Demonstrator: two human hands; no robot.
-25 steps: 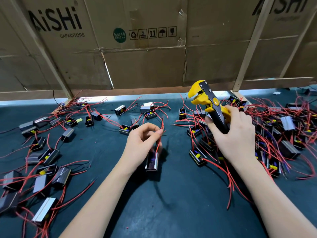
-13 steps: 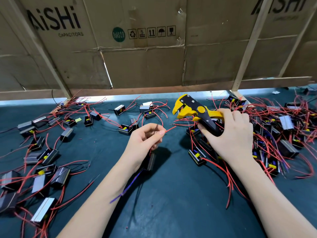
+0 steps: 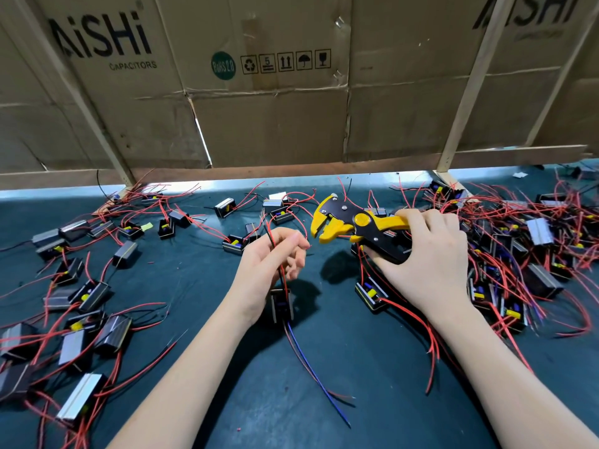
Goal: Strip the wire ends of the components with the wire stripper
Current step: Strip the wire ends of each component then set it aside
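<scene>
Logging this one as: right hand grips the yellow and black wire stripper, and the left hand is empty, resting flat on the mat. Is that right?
Not quite. In the head view the right hand does grip the wire stripper, but the left hand is not empty: it pinches the wires of a component hanging below it.

Cardboard boxes (image 3: 269,124) behind a dark-green table (image 3: 372,367) — backlit.

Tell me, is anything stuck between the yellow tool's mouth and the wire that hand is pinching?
Nothing visible is. The wire stripper in the right hand points its open mouth at the red wire pinched by the left hand, with only bare air between.
</scene>
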